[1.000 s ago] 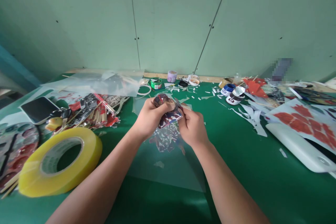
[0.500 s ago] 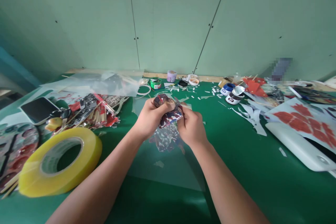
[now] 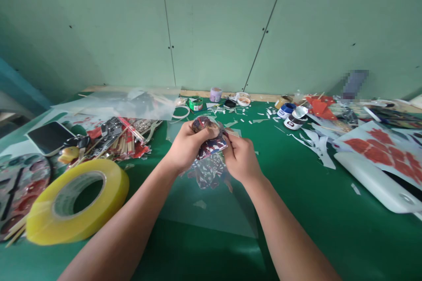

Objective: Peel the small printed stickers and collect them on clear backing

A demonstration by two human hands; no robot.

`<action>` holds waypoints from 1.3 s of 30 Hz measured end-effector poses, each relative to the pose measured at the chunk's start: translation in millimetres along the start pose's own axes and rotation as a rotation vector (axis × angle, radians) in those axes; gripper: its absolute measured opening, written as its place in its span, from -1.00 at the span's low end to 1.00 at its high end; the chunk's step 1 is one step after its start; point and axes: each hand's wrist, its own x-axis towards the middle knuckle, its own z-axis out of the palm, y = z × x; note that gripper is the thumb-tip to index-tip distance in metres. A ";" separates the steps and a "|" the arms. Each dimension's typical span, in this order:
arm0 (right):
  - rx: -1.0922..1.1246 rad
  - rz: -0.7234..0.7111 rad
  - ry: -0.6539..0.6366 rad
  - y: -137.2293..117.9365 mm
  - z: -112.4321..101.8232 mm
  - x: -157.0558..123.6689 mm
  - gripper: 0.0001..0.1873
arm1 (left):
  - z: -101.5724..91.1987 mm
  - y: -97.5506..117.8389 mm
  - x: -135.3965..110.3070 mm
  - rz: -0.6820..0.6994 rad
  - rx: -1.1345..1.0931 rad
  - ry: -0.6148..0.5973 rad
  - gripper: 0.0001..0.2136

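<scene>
Above a translucent sheet (image 3: pixel 217 217) on the green tabletop, my left hand (image 3: pixel 185 145) is closed on a small dark piece of printed sheet (image 3: pixel 212 148) with red, white and blue marks, its thumb lying across the top. My right hand (image 3: pixel 242 158) pinches at the right edge of that same piece; its fingertips are partly hidden. Just beneath the hands, a crinkled, shiny patterned piece (image 3: pixel 209 171) lies on the translucent sheet. One small pale scrap (image 3: pixel 200 204) rests nearer me.
A big yellow tape roll (image 3: pixel 115 189) stands left, by a paint palette (image 3: pixel 28 162) and a phone (image 3: pixel 49 137). Paint jars (image 3: pixel 292 122) and paper scraps (image 3: pixel 318 147) are right of centre. A white-handled tool (image 3: pixel 376 180) lies far right, beside red-painted paper (image 3: pixel 372 153).
The dark printed piece has tilted and shifted slightly left and down between my hands. Both hands keep nearly the same place and grip.
</scene>
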 end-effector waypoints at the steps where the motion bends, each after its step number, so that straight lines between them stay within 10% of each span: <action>1: 0.019 0.003 -0.001 -0.4 -0.3 0.3 -0.72 | 0.1 0.3 0.0 0.000 -0.005 0.002 -0.75; 39: -0.041 0.041 0.010 -0.1 4.7 -4.9 -0.68 | 7.2 -4.6 0.5 0.112 0.123 0.059 -0.70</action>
